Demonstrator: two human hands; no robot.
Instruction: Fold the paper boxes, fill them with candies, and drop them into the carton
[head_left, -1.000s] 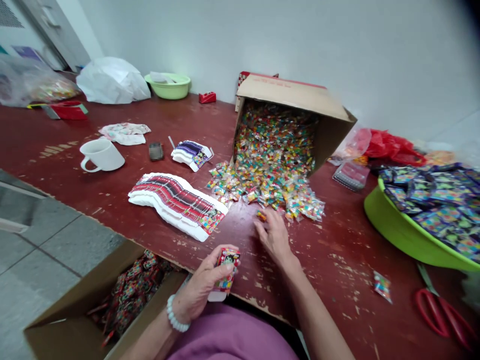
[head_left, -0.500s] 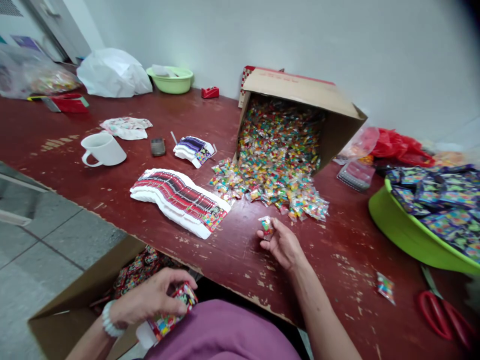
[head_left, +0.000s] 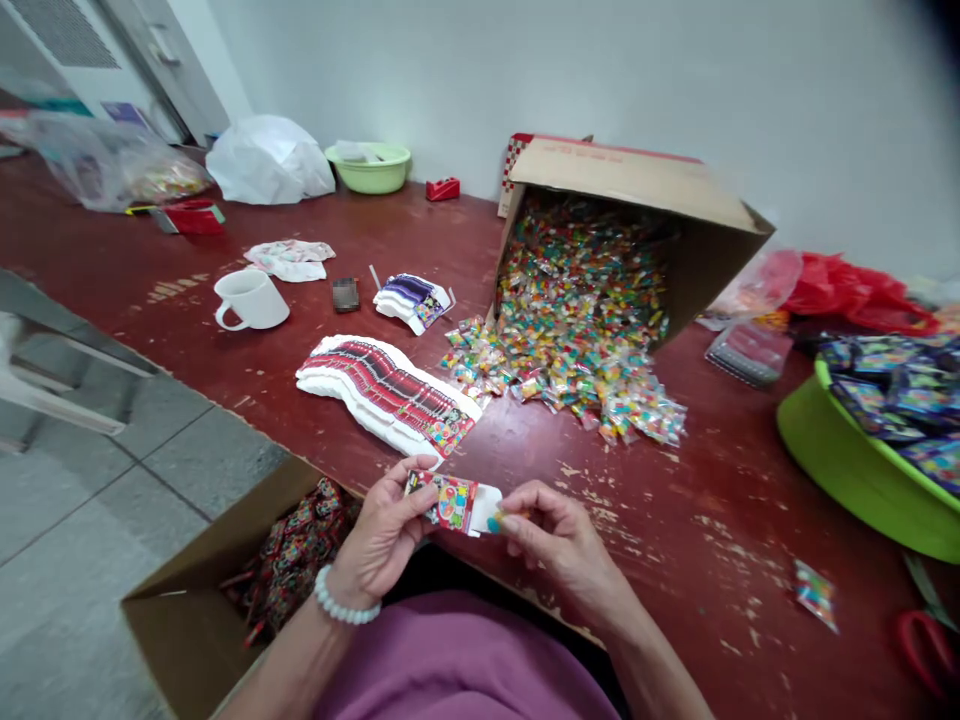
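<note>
My left hand (head_left: pixel 394 520), with a beaded bracelet at the wrist, grips a small red printed candy box (head_left: pixel 452 503) whose white end flap stands open to the right. My right hand (head_left: pixel 551 530) pinches a small candy packet (head_left: pixel 496 520) at that open end; fingers cover most of the packet. Just behind the hands lies a fanned stack of flat red-and-white boxes (head_left: pixel 390 390). Many clear candy packets (head_left: pixel 570 360) spill from a tipped cardboard box (head_left: pixel 720 260) onto the red table (head_left: pixel 600 500).
A carton of red packs (head_left: pixel 172 600) sits below the table edge at left. At right are a green basin (head_left: pixel 840 480), scissors (head_left: pixel 926 650) and a lone candy packet (head_left: pixel 815 595). Farther back stand a white mug (head_left: pixel 259 300) and a small purple box stack (head_left: pixel 412 302).
My left hand has raised the red box from my lap to the table's edge. My right hand has brought the candy packet left and down to the box's open end. The view has shifted left.
</note>
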